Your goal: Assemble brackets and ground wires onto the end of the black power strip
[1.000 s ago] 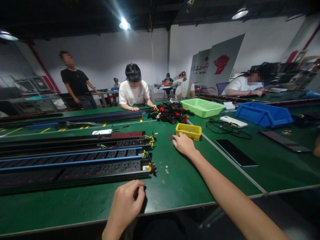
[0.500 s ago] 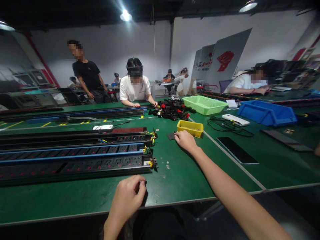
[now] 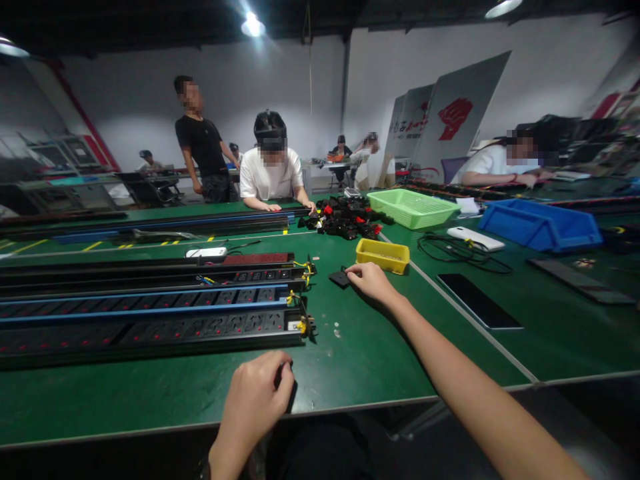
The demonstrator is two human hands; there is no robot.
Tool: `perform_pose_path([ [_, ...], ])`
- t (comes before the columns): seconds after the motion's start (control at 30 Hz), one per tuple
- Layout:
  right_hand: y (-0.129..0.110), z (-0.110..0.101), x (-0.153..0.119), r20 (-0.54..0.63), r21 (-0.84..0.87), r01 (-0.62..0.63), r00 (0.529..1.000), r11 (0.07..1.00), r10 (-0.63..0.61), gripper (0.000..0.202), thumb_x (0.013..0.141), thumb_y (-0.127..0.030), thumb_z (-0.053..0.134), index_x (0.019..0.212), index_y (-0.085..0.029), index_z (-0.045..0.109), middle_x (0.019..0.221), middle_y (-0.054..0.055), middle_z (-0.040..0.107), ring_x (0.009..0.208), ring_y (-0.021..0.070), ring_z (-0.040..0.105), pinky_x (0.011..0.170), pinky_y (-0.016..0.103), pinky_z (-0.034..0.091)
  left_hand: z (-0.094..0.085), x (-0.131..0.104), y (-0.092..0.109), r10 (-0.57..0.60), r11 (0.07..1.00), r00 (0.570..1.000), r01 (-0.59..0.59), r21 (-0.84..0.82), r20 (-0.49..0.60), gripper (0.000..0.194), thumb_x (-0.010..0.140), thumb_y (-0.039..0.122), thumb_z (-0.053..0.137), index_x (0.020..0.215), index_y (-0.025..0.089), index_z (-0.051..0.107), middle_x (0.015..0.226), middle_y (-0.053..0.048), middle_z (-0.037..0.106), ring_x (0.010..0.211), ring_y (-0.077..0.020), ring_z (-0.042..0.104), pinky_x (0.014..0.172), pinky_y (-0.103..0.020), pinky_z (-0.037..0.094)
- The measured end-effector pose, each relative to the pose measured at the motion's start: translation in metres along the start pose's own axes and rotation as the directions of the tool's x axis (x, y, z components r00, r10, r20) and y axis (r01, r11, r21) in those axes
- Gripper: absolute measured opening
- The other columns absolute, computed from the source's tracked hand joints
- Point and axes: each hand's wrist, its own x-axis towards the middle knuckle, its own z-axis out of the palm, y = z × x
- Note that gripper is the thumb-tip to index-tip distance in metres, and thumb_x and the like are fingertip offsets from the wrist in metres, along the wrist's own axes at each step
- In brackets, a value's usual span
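My right hand [image 3: 373, 281] is reached out over the bench, its fingers pinching the edge of a small flat black plate [image 3: 338, 279]. Just behind it stands a yellow bin [image 3: 395, 265] with small parts in it. Near the bench's front edge, my left hand [image 3: 257, 387] rests with thumb and forefinger curled together. A bit of something dark shows between them, too hidden to name. Long socket strips [image 3: 210, 327] in black and blue housings lie left of my hands, with yellow wires at their right ends.
A pile of black and red parts [image 3: 345, 219] lies beyond the yellow bin. At the right are a green basket [image 3: 415, 213], a blue bin [image 3: 545, 230], a black cable [image 3: 445, 253] and a dark phone-like slab [image 3: 475, 300]. A co-worker [image 3: 271, 170] works opposite.
The black plate has shifted slightly left and turned a little in my right hand. My left hand stays put. The standing person behind has moved right.
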Motion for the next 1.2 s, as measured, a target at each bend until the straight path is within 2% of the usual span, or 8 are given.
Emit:
perform_pose_path([
  [0.2, 0.000, 0.002, 0.000, 0.002, 0.079, -0.034, 0.999, 0.996, 0.034, 0.031, 0.090, -0.018, 0.058, 0.110, -0.014, 0.081, 0.112, 0.011, 0.079, 0.102, 0.0252, 0.074, 0.097, 0.032, 0.053, -0.001, 0.000, 0.002, -0.010, 1.000, 1.000, 0.010, 0.022, 0.006, 0.025, 0.094, 0.020, 0.046, 0.087, 0.022, 0.070, 0.079, -0.002, 0.074, 0.069, -0.0194, 0.069, 0.063, -0.030, 0.042],
  [0.37, 0.004, 0.003, 0.006, 0.046, 0.260, -0.120, 0.993, 0.958, 0.112, 0.034, 0.087, -0.017, 0.053, 0.106, -0.012, 0.081, 0.108, 0.011, 0.080, 0.100, 0.0251, 0.074, 0.093, 0.033, 0.054, -0.001, -0.001, 0.003, -0.008, 0.999, 1.000, 0.007, 0.038, 0.003, 0.025, 0.094, 0.019, 0.045, 0.086, 0.022, 0.069, 0.078, -0.003, 0.074, 0.069, -0.0192, 0.070, 0.064, -0.029, 0.043],
  [0.5, 0.005, 0.002, 0.005, 0.071, 0.318, -0.130, 0.991, 0.939, 0.113, 0.029, 0.083, -0.021, 0.062, 0.105, -0.013, 0.080, 0.103, 0.010, 0.081, 0.095, 0.0251, 0.075, 0.086, 0.031, 0.055, -0.001, 0.000, 0.003, -0.001, 0.999, 1.000, 0.001, 0.044, 0.000, 0.025, 0.095, 0.019, 0.045, 0.087, 0.022, 0.068, 0.079, -0.003, 0.074, 0.069, -0.0194, 0.070, 0.064, -0.029, 0.042],
  [0.63, 0.001, 0.002, 0.001, 0.018, 0.206, -0.109, 0.994, 0.972, 0.107, 0.029, 0.086, -0.040, 0.070, 0.098, -0.015, 0.080, 0.098, 0.010, 0.080, 0.090, 0.0240, 0.073, 0.080, 0.030, 0.053, 0.000, 0.000, 0.002, -0.001, 0.999, 1.000, 0.001, 0.046, -0.006, 0.024, 0.095, 0.019, 0.046, 0.088, 0.022, 0.068, 0.079, -0.003, 0.074, 0.069, -0.0195, 0.070, 0.064, -0.029, 0.042],
  [0.73, -0.002, 0.001, -0.002, -0.019, 0.051, -0.104, 0.994, 0.993, 0.105, 0.035, 0.094, -0.048, 0.063, 0.099, -0.017, 0.079, 0.099, 0.010, 0.079, 0.092, 0.0240, 0.071, 0.081, 0.031, 0.050, 0.000, 0.000, 0.002, -0.001, 0.999, 1.000, 0.001, 0.052, -0.001, 0.024, 0.095, 0.019, 0.046, 0.088, 0.022, 0.068, 0.079, -0.003, 0.074, 0.070, -0.0196, 0.070, 0.064, -0.029, 0.042],
  [0.93, -0.008, -0.003, -0.005, -0.050, -0.206, -0.006, 0.999, 0.979, -0.005, 0.040, 0.102, -0.043, 0.051, 0.100, -0.015, 0.080, 0.109, 0.016, 0.074, 0.107, 0.0272, 0.063, 0.093, 0.034, 0.045, 0.000, -0.001, 0.002, 0.008, 0.998, 1.000, -0.008, 0.064, -0.001, 0.024, 0.095, 0.020, 0.045, 0.088, 0.022, 0.068, 0.078, -0.003, 0.074, 0.069, -0.0197, 0.070, 0.064, -0.029, 0.042],
  [1.07, -0.013, -0.004, -0.006, 0.020, -0.225, 0.002, 1.000, 0.974, 0.002, 0.032, 0.100, -0.033, 0.051, 0.096, -0.016, 0.078, 0.097, 0.012, 0.075, 0.094, 0.0242, 0.067, 0.080, 0.029, 0.044, 0.000, -0.001, 0.002, 0.012, 0.998, 1.000, -0.011, 0.068, -0.005, 0.024, 0.095, 0.020, 0.045, 0.088, 0.022, 0.068, 0.078, -0.003, 0.074, 0.068, -0.0193, 0.070, 0.064, -0.029, 0.042],
  [1.2, -0.018, -0.002, -0.007, 0.041, -0.163, 0.003, 0.999, 0.987, 0.003, 0.025, 0.095, -0.027, 0.054, 0.107, -0.018, 0.075, 0.096, 0.008, 0.077, 0.087, 0.0207, 0.068, 0.072, 0.026, 0.041, -0.001, 0.000, 0.004, 0.006, 0.997, 1.000, -0.006, 0.074, -0.001, 0.024, 0.095, 0.020, 0.045, 0.087, 0.022, 0.068, 0.077, -0.003, 0.073, 0.067, -0.0190, 0.069, 0.062, -0.029, 0.041],
])
